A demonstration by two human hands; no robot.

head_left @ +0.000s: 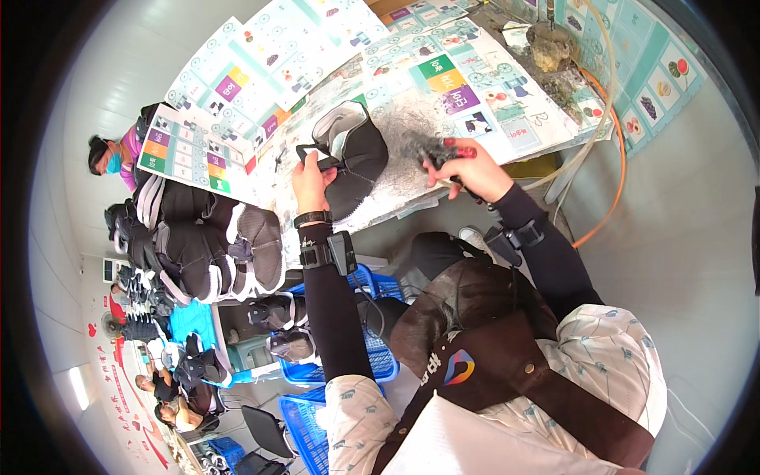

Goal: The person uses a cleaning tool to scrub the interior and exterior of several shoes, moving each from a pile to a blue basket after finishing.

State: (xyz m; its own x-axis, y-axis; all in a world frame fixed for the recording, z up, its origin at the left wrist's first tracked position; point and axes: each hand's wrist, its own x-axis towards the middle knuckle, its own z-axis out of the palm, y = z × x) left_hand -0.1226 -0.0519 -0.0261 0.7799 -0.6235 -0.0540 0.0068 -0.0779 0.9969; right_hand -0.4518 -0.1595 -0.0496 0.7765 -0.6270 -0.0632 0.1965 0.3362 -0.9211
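1. Fingers of the left hand [311, 188]: closed on a black strap at the collar of a black shoe upper [362, 162].
2. Shoe upper: located immediately right of the left fingers, at the near edge of the tabletop [400, 184]. Its collar, with pale grey lining, faces away from the wearer; white stitching runs along its near edge.
3. Fingers of the right hand [473, 174]: wrapped around a handheld tool [461, 153] with a red part. Motion blur obscures the tool's front end; its exact type cannot be determined. A gap separates it from the shoe upper.
4. Printed sheets [277, 55]: spread on the tabletop beyond the left fingers.
5. Stacked black shoe uppers [194, 245]: left of the left fingers and nearer the wearer, several with white edges.
6. Blue plastic baskets [386, 366]: below the left fingers, lower than the tabletop.
7. Orange hose [621, 162]: right of the right fingers, curving downward.
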